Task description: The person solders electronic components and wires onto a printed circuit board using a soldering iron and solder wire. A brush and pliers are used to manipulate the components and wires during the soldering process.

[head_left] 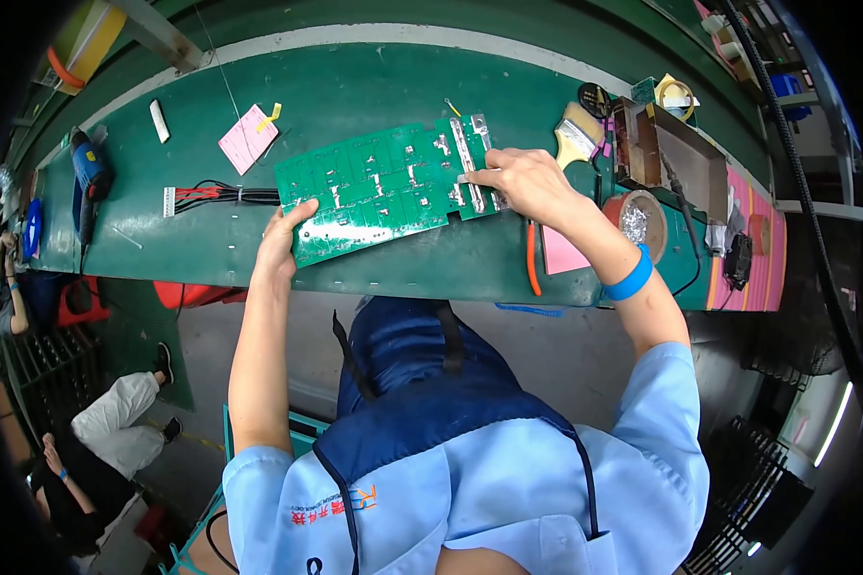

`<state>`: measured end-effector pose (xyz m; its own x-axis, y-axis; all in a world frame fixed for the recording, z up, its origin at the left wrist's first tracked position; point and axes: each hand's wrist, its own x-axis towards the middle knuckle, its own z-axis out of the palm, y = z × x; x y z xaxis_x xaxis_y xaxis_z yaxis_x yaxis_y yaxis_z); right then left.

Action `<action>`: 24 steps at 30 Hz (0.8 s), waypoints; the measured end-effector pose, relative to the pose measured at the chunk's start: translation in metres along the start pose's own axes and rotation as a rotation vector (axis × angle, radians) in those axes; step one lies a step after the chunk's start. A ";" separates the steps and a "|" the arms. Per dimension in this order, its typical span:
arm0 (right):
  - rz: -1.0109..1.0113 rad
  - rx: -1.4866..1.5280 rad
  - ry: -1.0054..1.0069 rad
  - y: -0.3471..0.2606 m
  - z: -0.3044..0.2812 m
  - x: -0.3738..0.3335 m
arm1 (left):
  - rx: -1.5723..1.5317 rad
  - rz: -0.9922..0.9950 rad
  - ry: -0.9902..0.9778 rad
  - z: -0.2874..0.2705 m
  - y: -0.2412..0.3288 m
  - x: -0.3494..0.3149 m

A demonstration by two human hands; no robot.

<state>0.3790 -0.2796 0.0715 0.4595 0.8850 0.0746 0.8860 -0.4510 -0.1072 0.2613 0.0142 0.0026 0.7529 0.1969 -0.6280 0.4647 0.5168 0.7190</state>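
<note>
A long green circuit board (pixel 355 196) lies tilted over the bench, its solder side up, with shiny solder joints and broad metal strips at its right end. My left hand (pixel 286 235) grips its lower left end, thumb on top and the other fingers hidden beneath. At the right end, my right hand (pixel 527 182) is closed over the edge, and one fingertip presses on the face beside the solder strips. Some of its fingers are hidden. Black and red wires (pixel 225 195) with a white connector (pixel 170 201) stick out past the board's left side.
Leftward lie a blue heat gun (pixel 88 172), a white stick (pixel 159 122) and pink paper (pixel 246 139). On the right are a brush (pixel 577 134), orange-handled pliers (pixel 532 259), a metal box (pixel 681 153), a soldering iron (pixel 679 187) and a round tub (pixel 635 222). Another person (pixel 96 460) sits lower left.
</note>
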 end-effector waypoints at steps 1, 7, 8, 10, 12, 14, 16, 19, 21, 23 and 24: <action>0.003 -0.001 0.000 0.000 0.001 0.000 | 0.012 0.011 0.002 -0.001 -0.001 0.000; 0.018 0.054 0.011 -0.011 0.001 0.000 | 0.000 0.009 -0.027 0.000 0.001 -0.001; 0.007 0.036 -0.002 -0.012 -0.002 0.000 | 0.010 0.007 -0.006 0.003 0.003 -0.004; 0.039 0.019 -0.061 -0.015 -0.006 0.002 | 0.011 0.012 -0.001 0.003 0.003 -0.003; 0.069 -0.001 -0.120 -0.023 -0.006 0.001 | 0.011 0.017 0.008 0.001 0.001 0.000; 0.229 -0.032 -0.106 -0.035 -0.002 -0.004 | 0.012 0.024 0.011 0.000 -0.001 0.000; 0.267 -0.002 -0.081 -0.039 0.006 -0.010 | 0.008 0.032 0.010 0.001 -0.001 0.000; 0.323 0.015 -0.002 -0.041 0.015 -0.013 | -0.020 0.026 0.000 0.002 0.000 0.000; 0.324 0.008 0.056 -0.043 0.020 -0.016 | -0.026 0.025 -0.034 -0.001 -0.001 0.002; 0.341 0.006 0.043 -0.046 0.017 -0.012 | -0.027 0.027 -0.030 -0.002 -0.002 0.004; 0.357 0.007 0.028 -0.049 0.015 -0.011 | -0.026 0.026 -0.023 -0.002 -0.002 0.003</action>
<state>0.3296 -0.2656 0.0608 0.7419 0.6679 0.0586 0.6686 -0.7307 -0.1380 0.2618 0.0154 -0.0017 0.7752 0.1913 -0.6020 0.4330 0.5331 0.7269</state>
